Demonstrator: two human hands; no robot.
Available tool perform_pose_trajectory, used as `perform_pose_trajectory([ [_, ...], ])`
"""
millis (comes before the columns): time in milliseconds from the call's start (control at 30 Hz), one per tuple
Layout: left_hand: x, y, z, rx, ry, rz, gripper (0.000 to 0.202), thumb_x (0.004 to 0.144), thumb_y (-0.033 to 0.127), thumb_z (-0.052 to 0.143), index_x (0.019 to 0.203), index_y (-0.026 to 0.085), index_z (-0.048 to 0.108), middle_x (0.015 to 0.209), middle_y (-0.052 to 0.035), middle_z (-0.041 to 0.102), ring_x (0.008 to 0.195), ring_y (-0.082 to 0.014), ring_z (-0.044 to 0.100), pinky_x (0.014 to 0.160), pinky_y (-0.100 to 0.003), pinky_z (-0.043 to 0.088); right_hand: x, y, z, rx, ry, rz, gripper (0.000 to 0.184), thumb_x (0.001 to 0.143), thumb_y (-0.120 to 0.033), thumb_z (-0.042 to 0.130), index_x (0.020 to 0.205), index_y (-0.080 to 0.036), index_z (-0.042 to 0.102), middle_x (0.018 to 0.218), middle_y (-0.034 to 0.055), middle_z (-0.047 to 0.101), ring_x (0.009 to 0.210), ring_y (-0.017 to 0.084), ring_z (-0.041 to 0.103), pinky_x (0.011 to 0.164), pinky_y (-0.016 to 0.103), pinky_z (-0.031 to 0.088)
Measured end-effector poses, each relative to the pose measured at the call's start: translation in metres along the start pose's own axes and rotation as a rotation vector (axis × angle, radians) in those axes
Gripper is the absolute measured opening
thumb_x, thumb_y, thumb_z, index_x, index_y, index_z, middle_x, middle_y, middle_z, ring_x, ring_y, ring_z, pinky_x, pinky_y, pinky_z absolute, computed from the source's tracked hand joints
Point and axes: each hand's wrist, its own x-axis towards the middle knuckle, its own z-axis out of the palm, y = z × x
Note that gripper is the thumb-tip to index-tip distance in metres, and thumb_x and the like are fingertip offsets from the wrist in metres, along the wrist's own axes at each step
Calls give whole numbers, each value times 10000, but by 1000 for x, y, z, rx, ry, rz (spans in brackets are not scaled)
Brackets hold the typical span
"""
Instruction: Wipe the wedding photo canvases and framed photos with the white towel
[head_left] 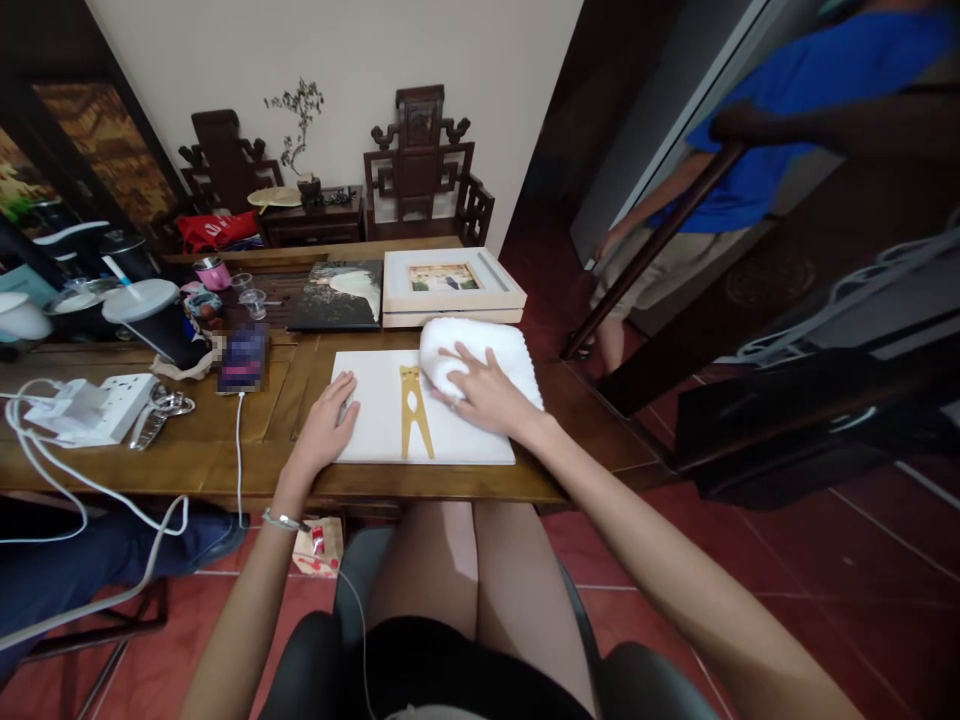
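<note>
A white rectangular board [367, 410] lies flat near the front edge of the wooden table, with a yellow long-legged cat figure [410, 405] down its middle. My left hand [330, 425] rests on the board's left edge, its fingers stretched out. On the right part of the board my right hand [484, 385] presses on a bunched, fluffy white towel [480, 340], fingers curved over it. The towel covers the board's upper right corner and spills past its right side.
Behind the board are a dark picture [337, 295] and a pale framed picture box [454, 285]. To the left stand a lidded black cup [161, 325], a phone [242, 360] on a cable, and a white power strip [112, 405]. A person in blue [795, 110] is at right.
</note>
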Motion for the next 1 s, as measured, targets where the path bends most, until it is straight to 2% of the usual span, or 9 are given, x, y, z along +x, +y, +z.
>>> perform_pose_trajectory([
  [100, -1, 1, -1, -12, -5, -10, 469, 909, 327, 416, 1290, 86, 548, 1433, -160, 473, 1370, -232, 391, 1165, -416, 268, 18, 8, 3, -46, 8, 17, 348, 964, -328, 392, 1030, -100, 646, 1492, 195, 359, 1420, 382, 196, 1057, 681, 235],
  [167, -1, 1, 0, -18, -3, -10, 469, 911, 327, 416, 1290, 83, 547, 1434, -165, 469, 1371, -237, 389, 1164, -424, 267, 10, 3, 2, -67, -2, -8, 288, 937, -251, 425, 1021, -104, 657, 1497, 183, 353, 1422, 376, 194, 1076, 675, 213],
  [433, 0, 0, 3, 9, 0, 11, 474, 914, 319, 404, 1304, 84, 534, 1446, -166, 454, 1379, -252, 374, 1166, -450, 259, -104, -58, -21, 58, -81, -147, 183, 739, -120, 539, 752, -206, 700, 1523, 87, 326, 1430, 368, 170, 1112, 683, 177],
  [533, 1, 0, 4, 14, -3, 19, 477, 915, 317, 398, 1302, 72, 534, 1438, -176, 461, 1377, -257, 376, 1164, -450, 264, -116, -60, -28, 121, -116, -147, 206, 720, -97, 514, 754, -216, 678, 1517, 62, 341, 1437, 325, 171, 1125, 652, 193],
  [633, 1, 0, 4, 9, -3, 18, 475, 915, 317, 398, 1303, 80, 534, 1441, -170, 460, 1377, -250, 377, 1163, -449, 262, -92, -43, -26, 151, -129, -125, 223, 782, -95, 458, 829, -192, 653, 1503, 82, 368, 1439, 295, 177, 1121, 639, 194],
  [733, 0, -1, 3, -10, -2, 11, 478, 911, 318, 403, 1298, 73, 537, 1441, -176, 457, 1377, -250, 376, 1163, -449, 259, -45, -15, -17, 121, -93, -78, 203, 882, -178, 444, 923, -153, 642, 1477, 146, 399, 1426, 325, 211, 1093, 654, 195],
  [867, -1, -2, 2, -31, 1, 13, 470, 904, 330, 413, 1299, 111, 544, 1443, -149, 463, 1375, -245, 381, 1158, -457, 271, 15, 15, -5, 77, -53, 18, 231, 919, -260, 465, 977, -116, 637, 1314, 213, 568, 1373, 346, 337, 1066, 623, 233],
  [933, -1, -2, 1, -29, -3, 15, 474, 901, 330, 415, 1297, 106, 546, 1438, -152, 469, 1373, -242, 386, 1157, -441, 278, 28, 20, -3, 56, -55, 53, 246, 922, -236, 441, 976, -95, 635, 1239, 235, 612, 1353, 352, 370, 1053, 613, 256],
  [1000, -1, -2, 1, -24, 0, 13, 474, 902, 328, 412, 1292, 95, 549, 1432, -160, 474, 1368, -240, 394, 1155, -431, 284, 25, 17, -2, 35, -60, 42, 245, 902, -187, 428, 987, -81, 632, 1231, 245, 610, 1358, 355, 359, 1053, 621, 254],
])
